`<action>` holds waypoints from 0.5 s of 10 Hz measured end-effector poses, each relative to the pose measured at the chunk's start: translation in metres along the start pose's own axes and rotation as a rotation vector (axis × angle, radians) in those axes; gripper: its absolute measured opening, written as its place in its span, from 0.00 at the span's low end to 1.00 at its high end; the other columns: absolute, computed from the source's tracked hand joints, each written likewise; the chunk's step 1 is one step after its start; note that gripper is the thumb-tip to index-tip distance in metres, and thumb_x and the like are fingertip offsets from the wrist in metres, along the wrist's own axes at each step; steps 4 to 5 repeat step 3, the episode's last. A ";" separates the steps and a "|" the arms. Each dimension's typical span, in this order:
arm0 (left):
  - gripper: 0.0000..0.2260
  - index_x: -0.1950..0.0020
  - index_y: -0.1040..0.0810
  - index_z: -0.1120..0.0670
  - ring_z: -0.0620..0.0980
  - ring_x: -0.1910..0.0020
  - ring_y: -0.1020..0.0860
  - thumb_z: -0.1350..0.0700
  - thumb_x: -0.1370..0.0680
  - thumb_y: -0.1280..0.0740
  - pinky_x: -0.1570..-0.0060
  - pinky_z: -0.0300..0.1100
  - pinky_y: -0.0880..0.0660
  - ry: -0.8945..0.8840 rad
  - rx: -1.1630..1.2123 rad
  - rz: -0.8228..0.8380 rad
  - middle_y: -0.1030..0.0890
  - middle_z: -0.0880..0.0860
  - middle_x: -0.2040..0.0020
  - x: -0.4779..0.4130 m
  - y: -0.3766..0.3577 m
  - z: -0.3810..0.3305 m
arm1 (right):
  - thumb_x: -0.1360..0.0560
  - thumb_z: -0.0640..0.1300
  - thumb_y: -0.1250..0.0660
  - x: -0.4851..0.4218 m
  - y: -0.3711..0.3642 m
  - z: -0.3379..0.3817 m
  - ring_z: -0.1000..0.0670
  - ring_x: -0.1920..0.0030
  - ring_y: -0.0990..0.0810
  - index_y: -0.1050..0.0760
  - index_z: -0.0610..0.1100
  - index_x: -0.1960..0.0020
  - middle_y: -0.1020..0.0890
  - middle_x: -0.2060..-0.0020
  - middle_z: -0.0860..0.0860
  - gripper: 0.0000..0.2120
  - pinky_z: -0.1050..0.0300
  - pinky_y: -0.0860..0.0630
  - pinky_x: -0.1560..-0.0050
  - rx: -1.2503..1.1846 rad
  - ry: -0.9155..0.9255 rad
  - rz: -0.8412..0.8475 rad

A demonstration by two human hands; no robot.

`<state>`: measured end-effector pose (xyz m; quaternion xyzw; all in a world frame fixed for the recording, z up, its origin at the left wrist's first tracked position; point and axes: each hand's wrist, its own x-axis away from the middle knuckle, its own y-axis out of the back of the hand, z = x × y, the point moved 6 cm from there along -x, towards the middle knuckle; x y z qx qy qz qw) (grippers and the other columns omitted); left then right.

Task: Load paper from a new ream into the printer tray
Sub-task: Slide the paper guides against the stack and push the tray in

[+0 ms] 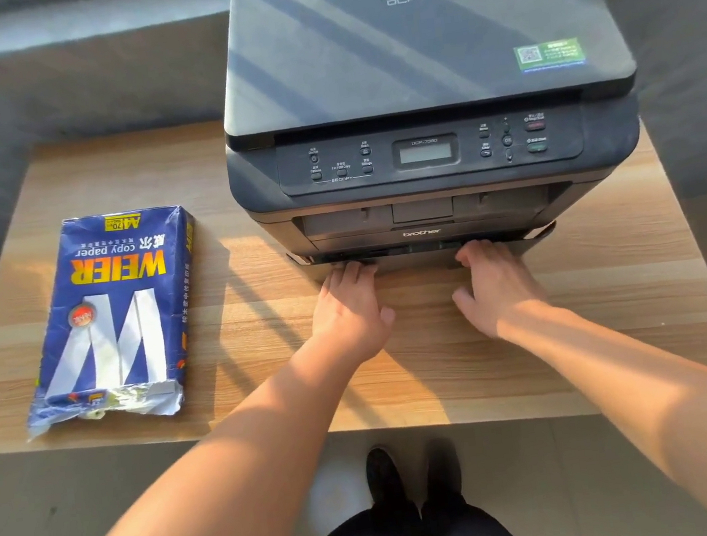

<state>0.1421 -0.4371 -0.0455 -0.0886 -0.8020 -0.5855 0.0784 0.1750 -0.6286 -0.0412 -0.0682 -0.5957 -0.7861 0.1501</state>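
Note:
A dark grey printer (419, 84) stands on a wooden table (261, 322), its front facing me. The paper tray (411, 249) runs along the printer's bottom edge and looks pushed in. My left hand (349, 308) and my right hand (492, 287) lie palm down on the table, with their fingertips tucked under the tray's front lip. A blue paper ream (114, 312) lies flat to the left of the printer, its wrapper torn open at the near end with white sheets showing. Neither hand touches the ream.
The table's near edge (361, 425) runs just in front of my legs and dark shoes (384, 476). A grey sofa (16, 108) stands behind the table. Bare tabletop lies between the ream and the printer and in front of the tray.

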 end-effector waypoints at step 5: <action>0.31 0.26 0.37 0.57 0.59 0.26 0.37 0.44 0.25 0.37 0.23 0.53 0.50 -0.013 -0.042 0.036 0.31 0.58 0.28 0.068 -0.018 -0.003 | 0.24 0.48 0.30 0.067 0.093 -0.003 0.51 0.44 0.17 0.18 0.48 0.44 0.14 0.47 0.49 0.10 0.62 0.26 0.43 -0.696 0.044 -0.080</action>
